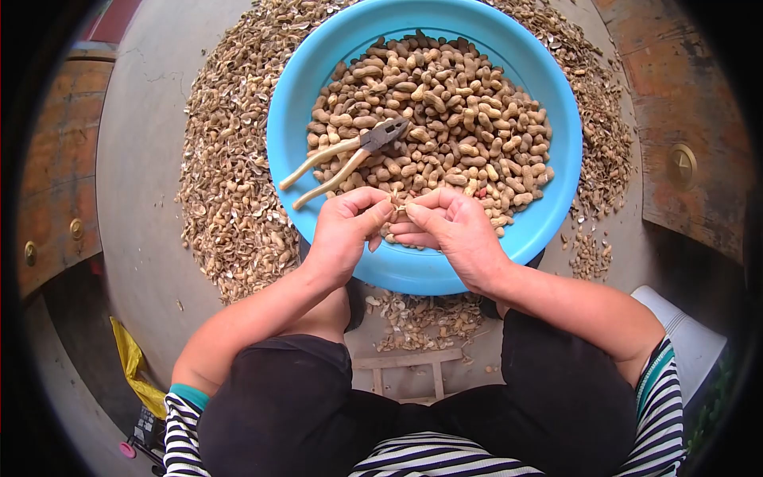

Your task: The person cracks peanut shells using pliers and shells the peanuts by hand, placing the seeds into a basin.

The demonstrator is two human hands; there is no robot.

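A large blue basin holds a heap of unshelled peanuts. Over its near edge, my left hand is closed, thumb and forefinger pinched on a small peanut. The thumb and fingers of my right hand close on the same peanut from the other side. It looks partly broken, though my fingertips cover much of it. Pliers with pale handles lie on the heap just beyond my left hand, handles resting across the basin's left rim. A reddish kernel shows beyond my right hand.
Broken peanut shells spread over the concrete floor left of the basin, with more shells at the right. Wooden doors flank both sides. A yellow bag lies at lower left, a white container at lower right.
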